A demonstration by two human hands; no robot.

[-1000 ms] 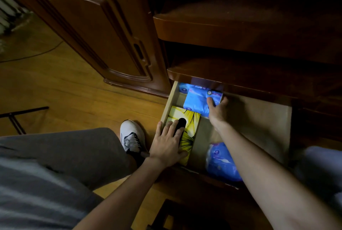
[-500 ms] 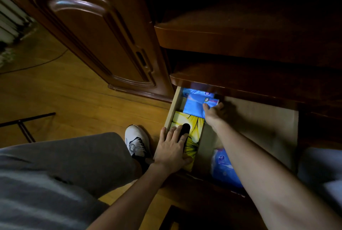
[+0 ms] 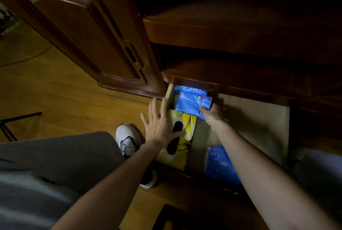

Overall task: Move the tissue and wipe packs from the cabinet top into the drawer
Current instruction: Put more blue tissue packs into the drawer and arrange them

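The drawer (image 3: 249, 118) stands pulled out under the dark cabinet top (image 3: 240, 31), its pale floor bare on the right side. Along its left wall lies a yellow box (image 3: 187, 130), stiff card by the look of it, so it should slide or lift as one piece if taken by its long edges. The left hand (image 3: 161, 128) rests flat on it with fingers spread, its grip open and holding nothing.

At the near right a blue bag (image 3: 220, 163) sits half hidden by the right forearm; it looks like soft film, light, likely to sag and slip, best pinched at a gathered edge.

At the back left corner are the blue packs (image 3: 188, 100), stacked just beyond the box. The right hand (image 3: 212, 115) has its grip closed on the top pack's near right corner, thumb on its face. These packs appear light and squashy with slick wrap; a hold across the short end, not the corner, should keep them from slipping.
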